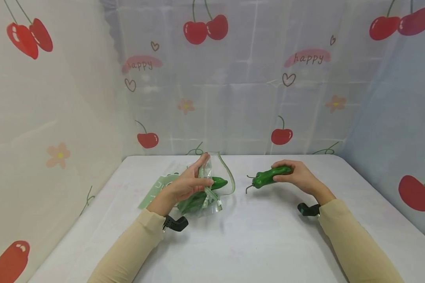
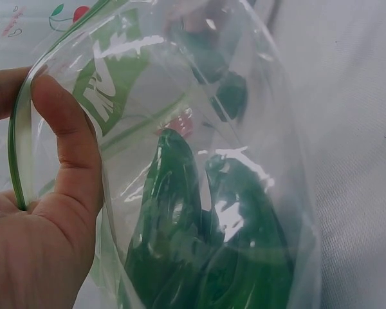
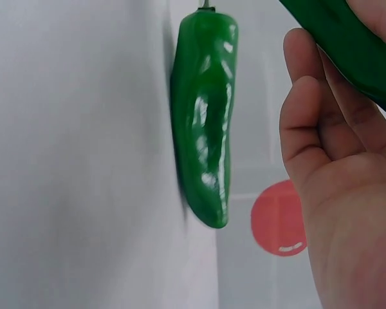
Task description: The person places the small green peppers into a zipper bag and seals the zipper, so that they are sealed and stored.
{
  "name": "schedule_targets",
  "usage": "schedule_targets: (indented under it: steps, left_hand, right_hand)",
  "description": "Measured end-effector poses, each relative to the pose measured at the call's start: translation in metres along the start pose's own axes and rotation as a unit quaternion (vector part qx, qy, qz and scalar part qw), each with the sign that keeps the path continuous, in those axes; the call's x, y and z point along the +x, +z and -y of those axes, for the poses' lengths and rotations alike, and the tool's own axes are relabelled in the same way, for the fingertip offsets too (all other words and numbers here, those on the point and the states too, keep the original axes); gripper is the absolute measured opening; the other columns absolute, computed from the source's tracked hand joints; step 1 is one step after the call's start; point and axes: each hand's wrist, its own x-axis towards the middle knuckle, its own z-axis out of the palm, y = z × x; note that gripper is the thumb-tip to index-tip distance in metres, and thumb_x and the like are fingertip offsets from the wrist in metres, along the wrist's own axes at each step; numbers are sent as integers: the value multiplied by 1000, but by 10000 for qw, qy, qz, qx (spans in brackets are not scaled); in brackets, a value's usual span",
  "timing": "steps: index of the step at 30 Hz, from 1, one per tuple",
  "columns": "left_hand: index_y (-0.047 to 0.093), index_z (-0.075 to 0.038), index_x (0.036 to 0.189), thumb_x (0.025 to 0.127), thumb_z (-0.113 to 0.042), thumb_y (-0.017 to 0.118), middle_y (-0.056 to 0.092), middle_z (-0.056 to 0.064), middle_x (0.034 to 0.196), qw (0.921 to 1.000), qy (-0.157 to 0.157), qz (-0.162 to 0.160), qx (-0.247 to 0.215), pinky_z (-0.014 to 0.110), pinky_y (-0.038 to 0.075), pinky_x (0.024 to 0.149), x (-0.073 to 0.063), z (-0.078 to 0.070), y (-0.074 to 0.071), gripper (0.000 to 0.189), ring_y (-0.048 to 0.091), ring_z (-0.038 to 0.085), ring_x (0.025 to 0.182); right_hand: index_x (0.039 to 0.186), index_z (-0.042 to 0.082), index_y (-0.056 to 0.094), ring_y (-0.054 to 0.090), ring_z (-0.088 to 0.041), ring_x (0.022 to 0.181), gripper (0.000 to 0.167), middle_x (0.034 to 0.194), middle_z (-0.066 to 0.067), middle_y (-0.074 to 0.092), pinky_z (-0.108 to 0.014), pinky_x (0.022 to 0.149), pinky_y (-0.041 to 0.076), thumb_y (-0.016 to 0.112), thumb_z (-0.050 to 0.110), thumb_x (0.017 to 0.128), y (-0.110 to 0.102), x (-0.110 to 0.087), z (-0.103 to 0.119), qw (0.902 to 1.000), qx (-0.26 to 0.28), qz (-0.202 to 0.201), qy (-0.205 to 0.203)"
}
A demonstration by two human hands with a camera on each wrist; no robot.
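Note:
At the bag's mouth, my left hand (image 1: 187, 182) holds the rim of a clear zip bag (image 2: 296, 212) with a green zip edge. The rim runs between its fingers in the left wrist view. Inside the bag are green chili peppers (image 2: 164, 219), seen through the plastic. To the right, my right hand (image 1: 299, 179) grips a green chili pepper (image 3: 347, 45) by its body between thumb and fingers. Another green chili pepper (image 3: 206, 116) lies on the table close by, apart from the fingers in the right wrist view. Two stems show side by side in the head view.
The white-covered table (image 1: 248, 243) has a printed wall sheet (image 1: 233, 78) along its back and sheets on both sides. Green printing on the bag (image 1: 156, 190) shows left of my left hand. A black wrist camera (image 1: 308, 209) sits on my right wrist.

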Motion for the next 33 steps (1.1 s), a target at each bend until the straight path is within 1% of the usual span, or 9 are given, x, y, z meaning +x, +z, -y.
schedule_targets:
  steps: [5,8,11,15,17,21,24,27,33]
  left_hand:
    - [-1,-26,168,91,4,67,-4,-14,174,10000,8,-43,-22,27,58,78,-2,0,-1,107,57,17,103]
    - [0,-27,168,91,4,68,-4,-14,174,10000,-9,-75,-51,27,58,78,-3,-1,-2,107,55,19,106]
    - [0,-28,167,91,4,67,-4,-15,174,9999,-15,-85,-56,27,58,78,-5,-1,-3,107,54,21,110]
    - [-1,-28,167,92,5,67,-4,-14,174,9999,20,-96,-44,26,58,76,-6,-3,-4,106,57,17,101]
    - [-1,-27,167,92,5,66,-5,-14,174,9999,46,-100,-41,26,58,76,-7,-3,-5,106,58,15,94]
    - [-1,-27,167,92,4,67,-7,-13,174,10000,54,-25,40,27,58,77,-6,-4,-4,106,58,16,97]
    - [0,-28,167,92,1,68,-7,-14,173,9999,14,38,110,29,57,79,-4,-4,-2,106,56,19,110]
    - [2,-30,167,91,1,69,-5,-16,173,9999,-30,-13,109,29,57,78,-3,-2,0,106,53,23,116]
    - [2,-28,168,91,2,69,-3,-15,174,9998,-73,-94,129,28,56,75,-1,-2,1,106,53,22,116]
  right_hand:
    - [131,6,67,65,-20,98,50,125,-17,66,-25,83,58,84,25,88,1,3,12,10000,67,39,-56]
    - [131,6,66,65,-20,98,50,125,-17,65,-27,83,59,83,25,88,3,5,18,9998,154,56,-100]
    - [132,9,66,65,-22,99,50,125,-14,65,-34,85,60,83,27,88,5,7,24,9998,183,33,-116]
    - [132,11,65,64,-24,101,50,126,-12,64,-37,87,59,82,32,90,7,10,32,9998,57,-70,-169]
    - [133,11,64,63,-24,103,51,129,-13,64,-36,87,59,81,33,90,8,11,36,9997,9,-114,-196]
    - [132,12,64,61,-25,105,50,135,-14,61,-34,85,58,80,35,91,9,9,40,9997,-19,-186,-145]
    - [130,14,65,61,-28,106,48,137,-14,60,-31,83,58,80,36,91,11,5,41,9997,-28,-225,-97]
    - [130,15,65,62,-29,106,47,138,-14,60,-29,82,57,80,37,91,13,3,41,9996,-36,-250,-85]
    - [130,14,66,65,-24,100,47,131,-15,63,-29,81,58,80,35,91,20,4,46,9996,1,-207,-212]
